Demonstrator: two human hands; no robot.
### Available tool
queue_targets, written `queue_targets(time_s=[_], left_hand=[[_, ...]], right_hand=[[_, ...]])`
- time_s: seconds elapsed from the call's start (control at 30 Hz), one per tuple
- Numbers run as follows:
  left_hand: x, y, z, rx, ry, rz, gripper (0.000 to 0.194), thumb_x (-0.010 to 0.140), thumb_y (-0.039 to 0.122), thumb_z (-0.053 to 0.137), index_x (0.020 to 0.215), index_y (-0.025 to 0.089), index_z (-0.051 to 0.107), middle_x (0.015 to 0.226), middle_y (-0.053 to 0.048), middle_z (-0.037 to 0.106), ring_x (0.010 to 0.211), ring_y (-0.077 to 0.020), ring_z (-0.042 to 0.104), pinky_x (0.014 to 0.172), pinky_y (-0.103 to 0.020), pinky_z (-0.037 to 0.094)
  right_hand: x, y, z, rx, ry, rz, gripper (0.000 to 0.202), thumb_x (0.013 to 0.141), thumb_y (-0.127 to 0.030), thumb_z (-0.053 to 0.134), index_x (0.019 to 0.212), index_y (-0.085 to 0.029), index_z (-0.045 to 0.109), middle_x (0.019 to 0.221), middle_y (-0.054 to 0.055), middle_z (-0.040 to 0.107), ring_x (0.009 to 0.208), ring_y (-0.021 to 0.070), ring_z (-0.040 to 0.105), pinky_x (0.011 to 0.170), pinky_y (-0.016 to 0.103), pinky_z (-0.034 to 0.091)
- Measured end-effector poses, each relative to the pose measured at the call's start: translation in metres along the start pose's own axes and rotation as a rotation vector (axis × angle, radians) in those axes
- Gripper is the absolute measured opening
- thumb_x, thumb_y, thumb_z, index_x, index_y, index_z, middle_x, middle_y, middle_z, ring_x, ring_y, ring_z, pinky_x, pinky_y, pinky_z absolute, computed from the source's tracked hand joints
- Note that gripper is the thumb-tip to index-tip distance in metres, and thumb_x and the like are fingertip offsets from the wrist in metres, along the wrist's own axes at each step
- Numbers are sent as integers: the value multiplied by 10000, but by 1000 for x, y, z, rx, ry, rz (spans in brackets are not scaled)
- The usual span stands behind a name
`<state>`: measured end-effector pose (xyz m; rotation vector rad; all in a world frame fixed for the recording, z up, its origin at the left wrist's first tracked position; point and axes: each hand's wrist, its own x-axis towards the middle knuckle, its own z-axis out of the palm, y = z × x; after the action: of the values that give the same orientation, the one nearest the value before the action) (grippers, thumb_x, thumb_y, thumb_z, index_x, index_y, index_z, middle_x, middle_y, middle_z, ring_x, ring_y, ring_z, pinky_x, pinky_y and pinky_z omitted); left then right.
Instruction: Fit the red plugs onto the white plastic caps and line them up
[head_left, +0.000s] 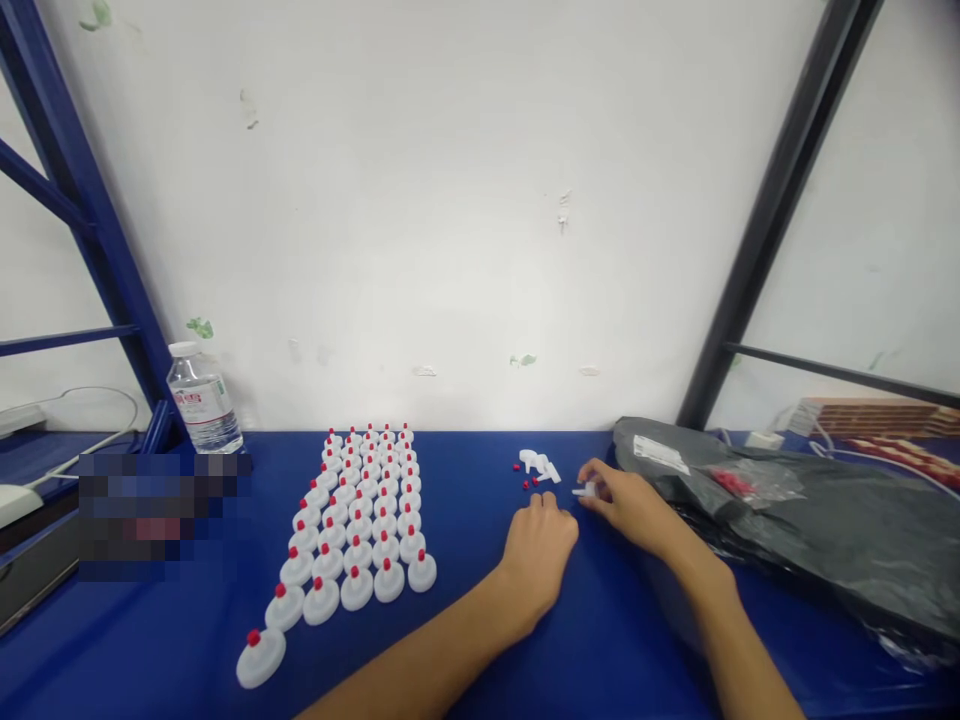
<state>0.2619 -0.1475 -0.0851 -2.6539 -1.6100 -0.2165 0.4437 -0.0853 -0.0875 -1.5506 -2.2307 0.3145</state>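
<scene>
My right hand [619,503] pinches a small white plastic cap with a thin spout [585,491] between thumb and fingers, just above the blue table. To its left, my left hand [538,550] rests low with its fingers curled together; its fingertips are hidden, so whatever they hold cannot be made out. Just beyond the left fingers lie several small red tips [526,485] and a little heap of white plastic pieces [540,464]. Farther left, white round caps with red tips [358,588] stand upright in several rows on the table.
A water bottle [202,400] stands at the back left by the blue frame post. At right lies a large dark grey plastic bag [840,530], with a clear bag of red pieces [739,484] on it. The white wall [465,220] closes off the table's back edge.
</scene>
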Motion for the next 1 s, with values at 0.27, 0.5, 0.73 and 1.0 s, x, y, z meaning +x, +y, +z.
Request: queue_targets(time_s=[0.27, 0.5, 0.73, 1.0], left_hand=[[16, -32, 25, -796, 437, -77, 203, 845, 101, 666, 1009, 184, 753, 1005, -62, 719, 884, -176, 686, 848, -296, 550], [22, -26, 19, -1263, 440, -102, 144, 763, 139, 741, 896, 161, 793, 846, -59, 760, 758, -177, 712, 744, -280, 578], [18, -22, 10, -1381, 507, -124, 91, 734, 147, 753, 817, 148, 791, 812, -61, 752, 685, -169, 700, 681, -264, 567], [12, -15, 0, -1548, 496, -45, 88, 734, 197, 776, 800, 146, 802, 704, -47, 734, 619, -148, 659, 631, -253, 544]], right_hand=[[-30, -18, -12, 440, -78, 54, 354, 800, -435, 696, 1080, -220, 696, 985, 57, 777, 967, 263, 726, 859, 336, 543], [-37, -34, -28, 538, 25, 37, 473, 822, -517, 687, 1176, -204, 712, 1006, 83, 787, 975, 291, 730, 889, 368, 550], [-38, -41, -31, 625, 16, 16, 520, 764, -530, 750, 1164, -198, 736, 950, 86, 793, 962, 310, 732, 889, 396, 565], [-46, -40, -41, 687, 24, 56, 497, 758, -500, 776, 1166, -218, 747, 1099, 93, 774, 1075, 331, 704, 983, 431, 544]])
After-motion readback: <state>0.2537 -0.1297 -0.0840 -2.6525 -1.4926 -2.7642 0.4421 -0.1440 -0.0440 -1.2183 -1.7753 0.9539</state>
